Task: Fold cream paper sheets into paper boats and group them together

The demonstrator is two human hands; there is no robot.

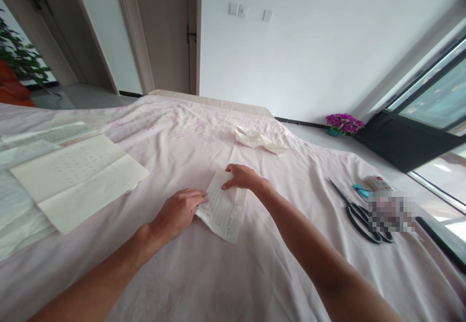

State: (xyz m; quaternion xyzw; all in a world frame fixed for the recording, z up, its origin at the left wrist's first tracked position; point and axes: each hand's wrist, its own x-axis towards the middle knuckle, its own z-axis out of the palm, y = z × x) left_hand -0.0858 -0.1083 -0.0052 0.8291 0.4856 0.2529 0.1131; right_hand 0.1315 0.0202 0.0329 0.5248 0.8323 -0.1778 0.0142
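A folded sheet of lined paper (223, 210) lies on the pale pink bedsheet in front of me. My right hand (242, 176) grips its top edge, with the thumb over the face of the paper and the other fingers curled at the edge. Along the left side of the sheet, the fingers of my left hand (185, 209) are closed together on its edge; their tips are partly hidden. Beyond my hands rests a folded paper boat shape (255, 139), apart from both.
Large creased paper sheets (83, 176) lie to the left. At right are black-handled scissors (353, 210), a teal object (361, 191), a small box (378, 183) and a blurred patch. Past the bed stand a white wall, doors (163, 31) and a pot of purple flowers (344, 123).
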